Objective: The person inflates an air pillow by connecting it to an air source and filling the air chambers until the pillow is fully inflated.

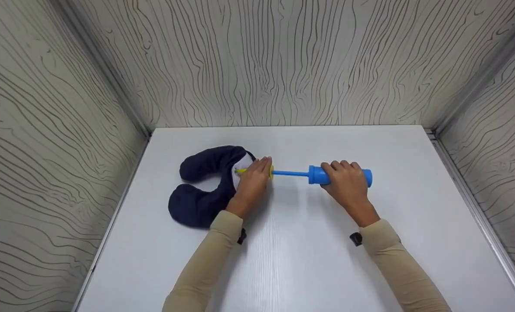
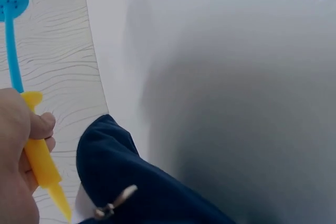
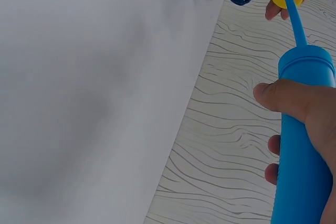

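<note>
A hand air pump (image 3: 299, 187) with a blue barrel and a yellow nozzle end (image 2: 43, 165) stretches sideways between my hands. My left hand (image 1: 253, 180) grips the yellow end, thumb and fingers curled round it. Around the blue barrel wraps my right hand (image 1: 346, 182). A thin blue rod (image 1: 290, 173) shows between the two parts. The navy U-shaped neck pillow (image 1: 194, 206) lies left of my left hand, and its white section (image 1: 241, 164) is partly covered by that hand. In the head view the yellow tip overlaps this white section.
The white tabletop (image 1: 275, 260) carries the pillow. Wood-patterned panels (image 1: 275, 60) rise at the back and both sides, with metal frame bars (image 1: 478, 69) at the corners. A metal zipper pull (image 2: 118, 201) shows on the pillow.
</note>
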`<state>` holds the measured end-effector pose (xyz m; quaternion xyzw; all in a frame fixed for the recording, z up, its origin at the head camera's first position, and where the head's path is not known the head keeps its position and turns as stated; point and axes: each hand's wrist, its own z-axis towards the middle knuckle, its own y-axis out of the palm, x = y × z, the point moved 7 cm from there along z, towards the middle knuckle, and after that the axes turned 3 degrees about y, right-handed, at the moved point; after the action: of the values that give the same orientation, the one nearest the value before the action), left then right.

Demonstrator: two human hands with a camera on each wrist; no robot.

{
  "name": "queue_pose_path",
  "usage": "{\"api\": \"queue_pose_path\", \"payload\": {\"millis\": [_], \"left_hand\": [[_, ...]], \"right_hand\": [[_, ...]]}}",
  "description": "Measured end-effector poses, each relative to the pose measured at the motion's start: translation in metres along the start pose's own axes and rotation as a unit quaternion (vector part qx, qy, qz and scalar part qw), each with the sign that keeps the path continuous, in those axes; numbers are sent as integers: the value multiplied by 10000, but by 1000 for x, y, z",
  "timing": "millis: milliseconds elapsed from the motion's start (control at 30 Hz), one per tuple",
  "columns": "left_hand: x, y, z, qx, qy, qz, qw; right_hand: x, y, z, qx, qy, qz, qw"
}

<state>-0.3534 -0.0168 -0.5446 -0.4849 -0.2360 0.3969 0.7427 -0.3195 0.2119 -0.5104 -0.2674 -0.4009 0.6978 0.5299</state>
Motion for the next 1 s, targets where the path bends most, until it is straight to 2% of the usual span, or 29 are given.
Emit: {"api": "queue_pose_path", "payload": {"millis": [267, 533, 667, 767, 900, 1000], "left_hand": [[7, 8, 0, -165, -279, -29, 9995], [16, 12, 3, -267, -281, -64, 9992], [21, 11, 2, -267, -133, 41, 9995], [24, 10, 0, -140, 33, 175, 9997], [23, 7, -1, 102, 203, 255, 9994], [20, 6, -1, 122, 272, 177, 9994]], "right_hand": [[-27, 13, 8, -204, -18, 10, 9998], [-50, 24, 18, -237, -113, -41, 9996], [-61, 28, 22, -266, -278, -27, 9993], [-66, 29, 24, -252, -364, 31, 9990], [-65, 29, 24, -290, -325, 128, 9990], [-60, 30, 22, -374, -225, 195, 9989]]}}
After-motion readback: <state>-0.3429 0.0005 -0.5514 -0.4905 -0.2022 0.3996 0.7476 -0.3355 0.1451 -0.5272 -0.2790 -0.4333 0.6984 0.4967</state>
